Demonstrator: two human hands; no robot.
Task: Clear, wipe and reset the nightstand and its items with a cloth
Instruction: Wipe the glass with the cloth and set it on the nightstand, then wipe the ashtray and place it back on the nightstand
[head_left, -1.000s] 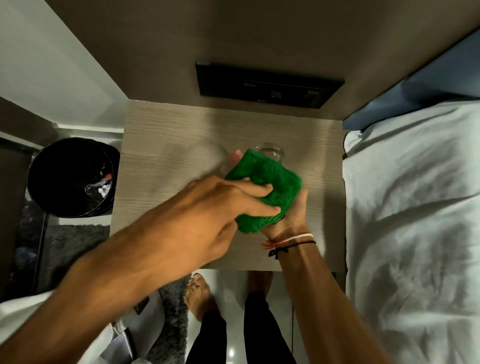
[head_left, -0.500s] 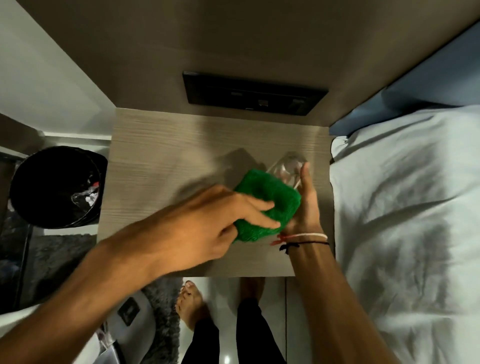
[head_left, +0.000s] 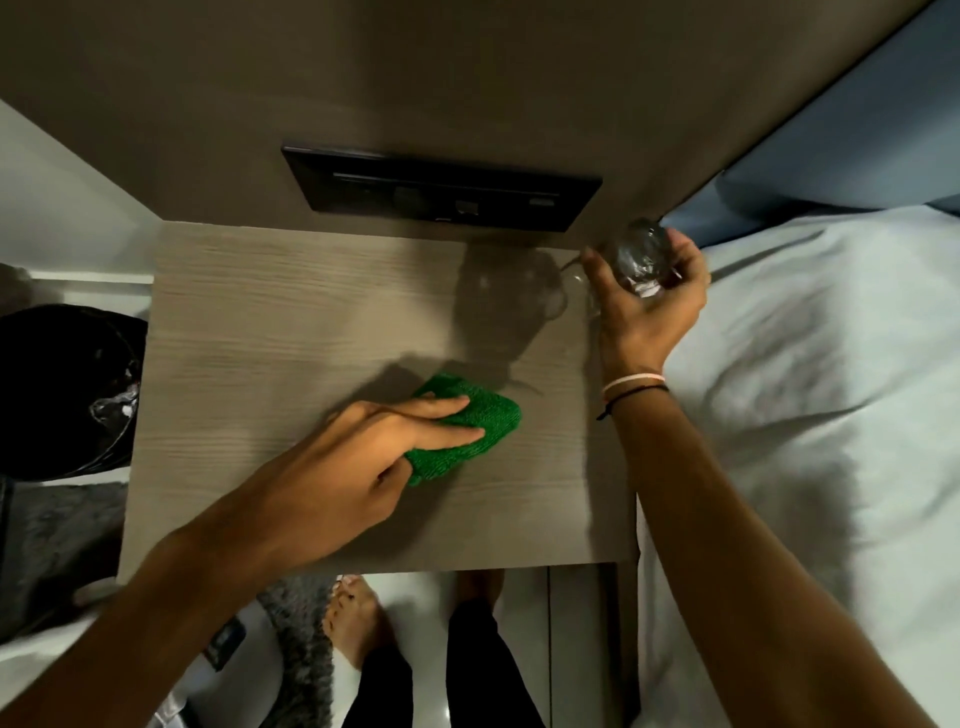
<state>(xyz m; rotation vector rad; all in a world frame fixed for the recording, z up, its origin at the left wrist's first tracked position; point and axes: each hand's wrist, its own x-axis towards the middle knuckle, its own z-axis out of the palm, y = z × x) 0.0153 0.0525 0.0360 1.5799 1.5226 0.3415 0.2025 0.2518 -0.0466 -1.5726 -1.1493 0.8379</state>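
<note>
Glass (head_left: 638, 260): fragile, slick, light; best gripped round the body, as now. Held in right hand (head_left: 647, 301), fingers wrapped, lifted over the tabletop's (head_left: 270, 322) back right corner by the bed (head_left: 810, 389). Cloth (head_left: 462, 423): soft, limp, pressed flat mid-tabletop under left hand (head_left: 374, 452) (fingers spread on top). Vs 0.5 s ago: cloth off the glass, hands apart, glass moved back & right.

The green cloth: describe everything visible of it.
The green cloth is a bright green, nubby, towel-like fabric, folded into a thick pad. It lies flat on the wood-grain nightstand top, right of centre toward the front. The left hand presses on it, fingers stretched across its top, hiding its near-left part. Nothing else touches it.
</note>
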